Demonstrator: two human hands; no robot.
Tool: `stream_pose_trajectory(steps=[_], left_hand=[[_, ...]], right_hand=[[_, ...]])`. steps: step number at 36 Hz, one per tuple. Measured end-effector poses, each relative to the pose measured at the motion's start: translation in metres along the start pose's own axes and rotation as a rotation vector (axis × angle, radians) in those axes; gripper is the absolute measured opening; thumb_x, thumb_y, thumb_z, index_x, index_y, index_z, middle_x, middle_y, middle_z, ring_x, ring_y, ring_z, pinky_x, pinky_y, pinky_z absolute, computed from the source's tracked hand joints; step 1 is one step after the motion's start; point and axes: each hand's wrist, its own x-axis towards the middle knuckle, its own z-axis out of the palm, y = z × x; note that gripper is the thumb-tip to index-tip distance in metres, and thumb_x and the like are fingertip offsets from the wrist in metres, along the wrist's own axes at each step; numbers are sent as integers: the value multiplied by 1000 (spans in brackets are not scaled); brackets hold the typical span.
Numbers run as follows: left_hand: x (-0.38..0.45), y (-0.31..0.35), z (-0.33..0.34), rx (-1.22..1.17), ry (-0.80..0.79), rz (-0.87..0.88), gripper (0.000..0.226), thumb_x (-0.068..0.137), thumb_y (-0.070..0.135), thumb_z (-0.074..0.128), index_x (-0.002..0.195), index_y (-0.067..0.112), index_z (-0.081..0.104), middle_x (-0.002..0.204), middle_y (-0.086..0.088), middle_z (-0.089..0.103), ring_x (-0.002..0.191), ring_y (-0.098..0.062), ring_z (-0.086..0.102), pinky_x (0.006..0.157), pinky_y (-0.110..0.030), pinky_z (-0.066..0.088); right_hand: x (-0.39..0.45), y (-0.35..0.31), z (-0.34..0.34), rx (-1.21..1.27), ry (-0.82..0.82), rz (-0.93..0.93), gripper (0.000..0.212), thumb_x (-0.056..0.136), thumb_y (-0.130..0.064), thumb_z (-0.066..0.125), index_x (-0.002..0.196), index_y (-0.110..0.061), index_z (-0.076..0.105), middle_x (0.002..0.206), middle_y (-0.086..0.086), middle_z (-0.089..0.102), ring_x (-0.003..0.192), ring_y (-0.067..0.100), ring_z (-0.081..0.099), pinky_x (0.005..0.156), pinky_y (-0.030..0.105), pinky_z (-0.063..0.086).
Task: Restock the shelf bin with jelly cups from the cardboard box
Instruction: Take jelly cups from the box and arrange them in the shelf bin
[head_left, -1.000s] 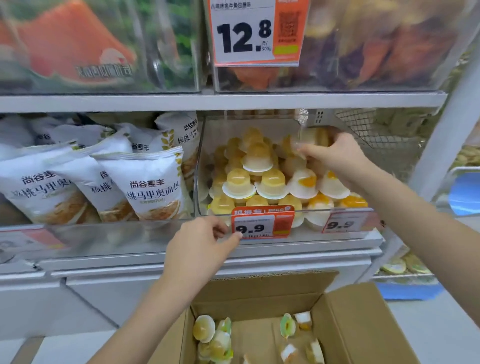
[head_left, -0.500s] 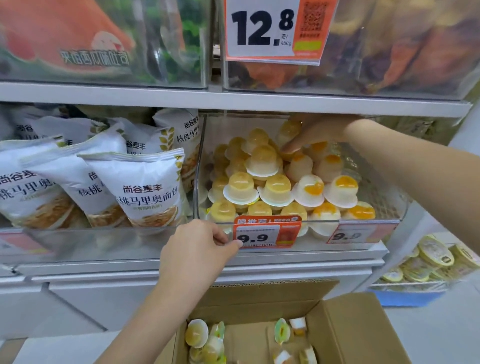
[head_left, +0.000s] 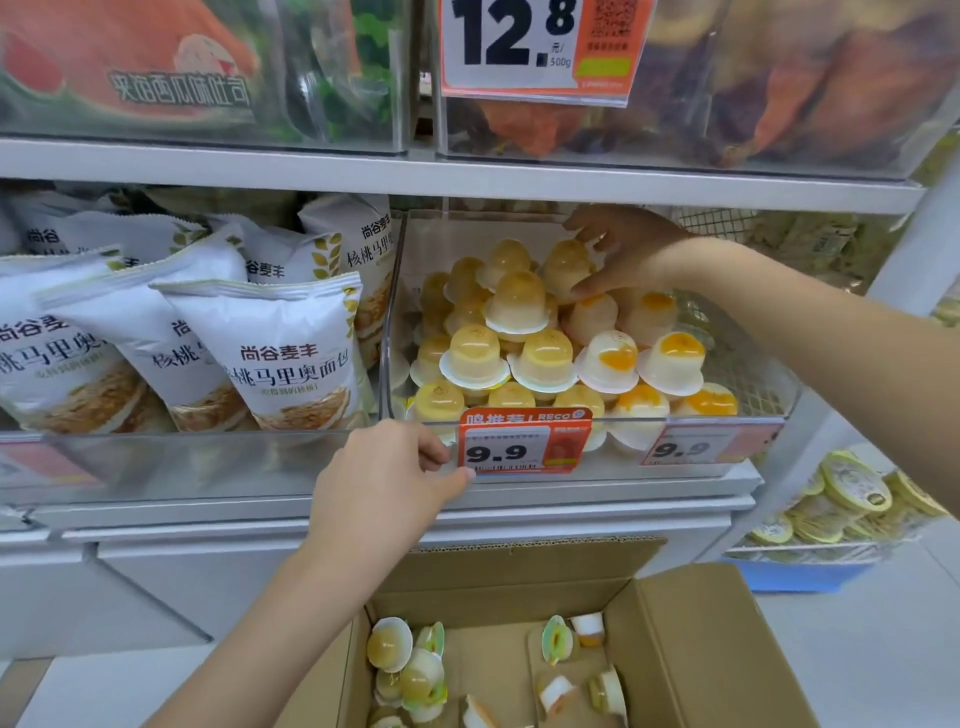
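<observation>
Many light, slippery jelly cups (head_left: 540, 332) are sitting piled in the shelf bin (head_left: 748, 400), the right hand (head_left: 623, 254) is maybe grasping the top one, the left hand (head_left: 389, 478) is gripping the bin's front edge.

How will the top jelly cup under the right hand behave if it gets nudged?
The top jelly cup sits dome up on a loose heap, so it will probably slide or tumble forward. Its smooth plastic dome looks slippery. It seems light, since the right hand manages it with fingertips; the clear bin front should stop it.
</observation>
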Motion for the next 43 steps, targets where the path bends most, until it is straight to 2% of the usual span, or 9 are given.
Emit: stream_pose_trajectory(steps=[4,13,17,22,25,30,33,38,43], left_hand=[[-8,-4,1,29,-58,39,30,70,46,76,94,31,65,87,17,63,88,-8,62,80,-33,54],[-33,-45,56,136,-373,165,16,80,32,72,90,26,61,84,13,61,85,-8,62,79,-31,52],[-40,-82,98,285,-662,265,23,84,22,65,107,19,64,92,9,60,87,-6,56,72,-18,45],[-58,-133,151,400,-822,181,24,85,16,60,108,18,61,92,5,54,95,-15,56,73,-22,42],[-69,-160,186,459,-895,94,33,85,13,58,117,17,56,109,-3,60,101,-21,58,76,-28,46],[-86,-192,232,412,-750,-154,54,82,12,59,132,11,42,126,-11,47,116,-27,48,94,-37,45],[-90,-216,257,297,-603,-356,55,74,16,62,128,14,49,124,-7,50,108,-27,53,89,-39,49],[-98,-218,281,152,-462,-535,46,73,31,74,110,10,57,96,-9,66,90,-27,63,69,-32,52],[-90,-201,304,68,-324,-707,58,75,39,74,113,2,51,105,-17,63,106,-36,56,85,-37,47]], right_hand=[[-61,3,3,120,184,-32,68,68,-32,84,128,-24,54,121,-9,57,110,10,54,95,27,45],[-204,20,83,360,181,-129,39,72,-19,81,107,-24,64,108,-13,64,102,6,59,93,23,47],[-230,42,151,363,-63,-10,37,75,-23,79,105,-32,60,107,-14,63,101,1,56,91,22,46],[-241,72,239,231,-390,70,39,76,-20,79,110,-21,61,105,-10,58,95,1,48,75,2,34],[-243,88,285,130,-551,90,43,79,-23,76,117,-20,56,104,-7,50,97,8,41,71,14,29],[-235,107,349,76,-609,203,54,83,-15,70,131,-20,47,128,5,47,117,20,44,88,27,41],[-226,118,379,-21,-554,195,58,84,-2,59,137,-19,40,138,6,42,126,24,40,94,35,46],[-208,133,419,-7,-380,321,46,85,1,55,128,-13,43,127,10,46,122,28,38,96,38,43],[-197,139,447,86,-313,343,41,84,-8,63,122,-11,48,124,11,46,119,31,41,96,38,40]])
